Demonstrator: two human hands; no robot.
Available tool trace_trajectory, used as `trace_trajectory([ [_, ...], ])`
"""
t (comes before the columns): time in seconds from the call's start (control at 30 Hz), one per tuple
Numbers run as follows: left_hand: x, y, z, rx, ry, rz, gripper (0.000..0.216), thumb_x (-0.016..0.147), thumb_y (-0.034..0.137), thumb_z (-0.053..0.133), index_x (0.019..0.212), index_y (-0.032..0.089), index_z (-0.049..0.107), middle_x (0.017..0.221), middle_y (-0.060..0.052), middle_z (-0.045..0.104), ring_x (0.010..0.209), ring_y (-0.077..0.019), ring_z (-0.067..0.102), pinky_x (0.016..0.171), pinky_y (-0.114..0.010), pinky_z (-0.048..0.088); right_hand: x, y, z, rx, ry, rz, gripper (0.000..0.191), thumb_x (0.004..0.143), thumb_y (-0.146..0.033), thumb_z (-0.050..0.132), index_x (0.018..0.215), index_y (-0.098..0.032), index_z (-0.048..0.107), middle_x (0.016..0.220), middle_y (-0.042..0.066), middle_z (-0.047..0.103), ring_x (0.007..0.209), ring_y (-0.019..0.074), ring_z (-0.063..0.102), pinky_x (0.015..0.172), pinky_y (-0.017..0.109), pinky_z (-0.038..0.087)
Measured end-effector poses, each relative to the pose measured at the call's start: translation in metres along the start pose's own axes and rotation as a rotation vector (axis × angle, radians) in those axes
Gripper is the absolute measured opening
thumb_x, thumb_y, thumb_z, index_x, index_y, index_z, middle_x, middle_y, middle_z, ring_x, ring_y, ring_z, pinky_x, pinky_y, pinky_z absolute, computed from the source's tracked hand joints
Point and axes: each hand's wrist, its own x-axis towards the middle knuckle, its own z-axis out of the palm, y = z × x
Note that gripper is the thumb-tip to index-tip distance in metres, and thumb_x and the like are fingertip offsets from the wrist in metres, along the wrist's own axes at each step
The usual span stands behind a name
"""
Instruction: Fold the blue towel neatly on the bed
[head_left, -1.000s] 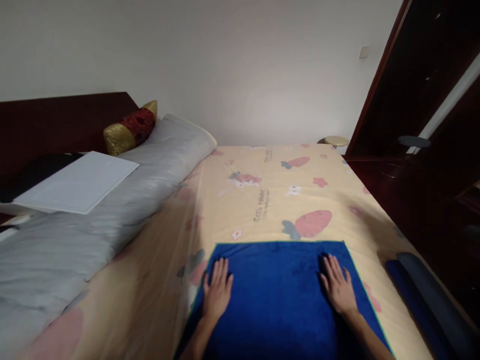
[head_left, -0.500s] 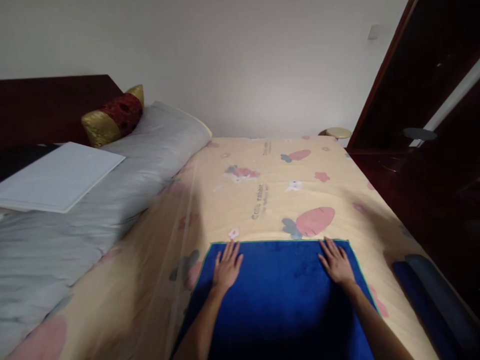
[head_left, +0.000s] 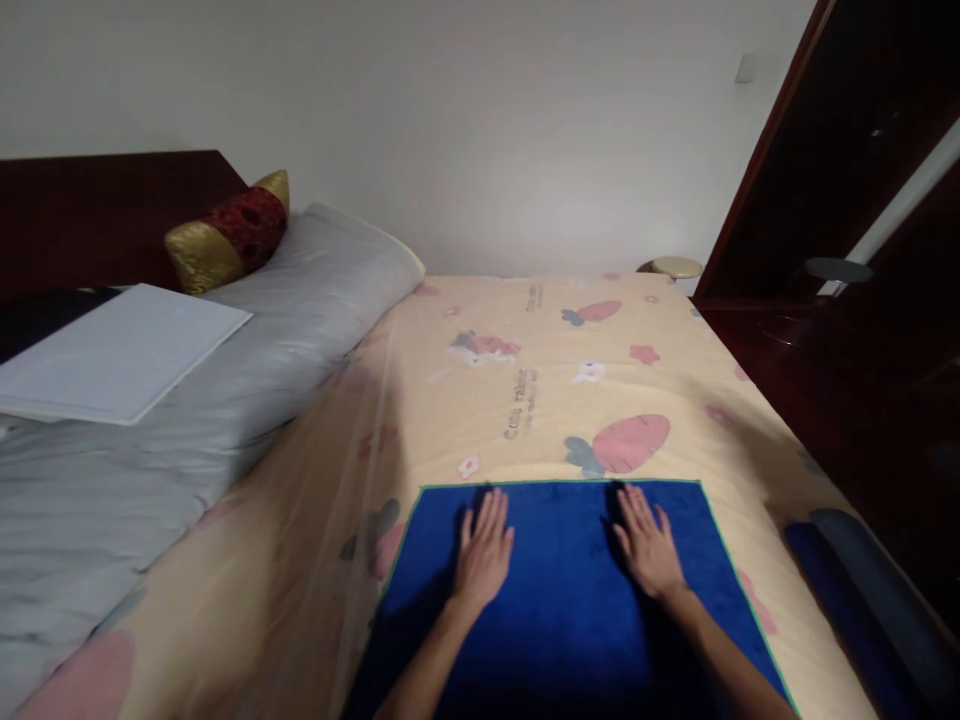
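1. Pressing both palms flat on the blue towel [head_left: 559, 600] is how you've got it right now: left hand [head_left: 484, 555] and right hand [head_left: 649, 550] sit side by side near its far edge, fingers stretched out and released, gripping nothing. The towel lies spread on the near end of the bed [head_left: 525, 400], on top of the carrot-print sheet [head_left: 622, 440].

2. Biggest risk imo: the sheet under it looks smooth, so if you push forward with flat palms the whole towel could slide instead of flattening, and that straight far edge goes crooked.

3. Push harder with one hand than the other and you'd probably get a diagonal ridge between them.

4. The right side of the towel runs close to the edge of the bed, next to the dark blue roll [head_left: 862, 570]. A sideways shove could drag that corner over the side.

5. The sheer netting [head_left: 352, 500] lies just beside the towel's left edge; a wide sweep could snag it.
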Motion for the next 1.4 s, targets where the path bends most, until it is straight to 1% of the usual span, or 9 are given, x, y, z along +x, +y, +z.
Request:
trace_trajectory([
  [0.13,0.015,0.071,0.018,-0.109,-0.062,0.176,0.057,0.095,0.021,0.024,0.149,0.021,0.004,0.154,-0.004,0.03,0.142,-0.0169,0.027,0.114,-0.044,0.029,0.016,-0.077,0.014,0.147,-0.141,-0.201,0.053,0.096,-0.028,0.022,0.148,-0.022,0.015,0.155,0.005,0.024,0.144,0.0181,0.019,0.115,0.043,0.024],
  [0.23,0.026,0.077,0.025,-0.113,-0.059,0.166,0.057,0.095,0.023,0.026,0.149,0.024,0.006,0.154,-0.004,0.031,0.142,-0.0178,0.028,0.114,-0.046,0.029,0.029,-0.085,0.02,0.153,-0.149,-0.205,0.052,0.097,-0.034,0.026,0.148,-0.027,0.018,0.155,0.003,0.024,0.144,0.0174,0.021,0.115,0.043,0.023],
  [0.67,0.001,-0.112,0.009,0.1,-0.089,-0.373,0.059,0.096,0.047,0.017,0.149,0.021,0.01,0.158,-0.004,0.02,0.145,-0.019,0.016,0.116,-0.05,0.018,-0.012,0.121,0.001,-0.101,-0.052,0.213,0.067,0.093,-0.06,0.015,0.149,-0.023,0.012,0.156,0.004,0.024,0.144,0.0188,0.019,0.116,0.047,0.018],
  [0.77,-0.007,-0.125,-0.003,0.158,-0.077,-0.382,0.058,0.096,0.044,0.018,0.148,0.019,0.014,0.157,-0.006,0.021,0.146,-0.0209,0.015,0.117,-0.054,0.011,-0.021,0.131,-0.005,-0.137,0.022,0.276,0.071,0.092,-0.061,0.007,0.149,-0.02,0.016,0.155,0.007,0.028,0.143,0.0222,0.023,0.116,0.052,0.014],
  [0.9,-0.007,-0.048,-0.009,0.108,0.015,-0.234,0.055,0.097,0.036,0.019,0.148,0.02,0.008,0.156,-0.006,0.023,0.144,-0.0205,0.021,0.117,-0.054,0.011,-0.019,0.054,-0.007,-0.066,0.132,0.188,0.064,0.095,-0.053,0.014,0.149,-0.018,0.011,0.154,0.01,0.027,0.144,0.0241,0.022,0.116,0.054,0.014],
  [1.03,-0.025,0.067,0.006,-0.043,-0.003,0.068,0.057,0.096,0.029,0.026,0.148,0.023,0.004,0.154,-0.004,0.029,0.142,-0.0179,0.027,0.116,-0.045,0.026,-0.03,-0.062,0.004,0.113,-0.01,-0.095,0.057,0.097,-0.039,0.026,0.149,-0.025,0.007,0.155,0.004,0.023,0.143,0.0206,0.022,0.114,0.046,0.027],
  [1.13,-0.048,0.105,0.015,-0.067,0.009,0.121,0.059,0.094,0.024,0.027,0.148,0.025,0.003,0.153,-0.003,0.031,0.14,-0.0171,0.032,0.112,-0.042,0.033,-0.046,-0.099,0.011,0.153,-0.1,-0.144,0.055,0.096,-0.033,0.026,0.148,-0.028,0.009,0.155,0.002,0.022,0.143,0.0193,0.022,0.113,0.045,0.029],
  [1.23,-0.073,0.083,0.011,-0.043,-0.006,0.069,0.059,0.095,0.033,0.031,0.148,0.028,0.007,0.153,-0.002,0.031,0.139,-0.0179,0.033,0.112,-0.043,0.033,-0.062,-0.076,0.007,0.118,-0.094,-0.053,0.057,0.096,-0.044,0.029,0.148,-0.028,0.013,0.155,0.003,0.021,0.143,0.0206,0.023,0.113,0.048,0.03],
  [1.4,-0.136,-0.019,-0.003,0.076,0.056,-0.218,0.059,0.094,0.044,0.029,0.147,0.031,0.007,0.15,-0.002,0.039,0.136,-0.0218,0.039,0.109,-0.049,0.034,-0.119,0.028,-0.007,-0.02,-0.009,0.178,0.067,0.092,-0.058,0.029,0.148,-0.023,0.018,0.154,0.005,0.025,0.142,0.0227,0.026,0.114,0.05,0.025],
])
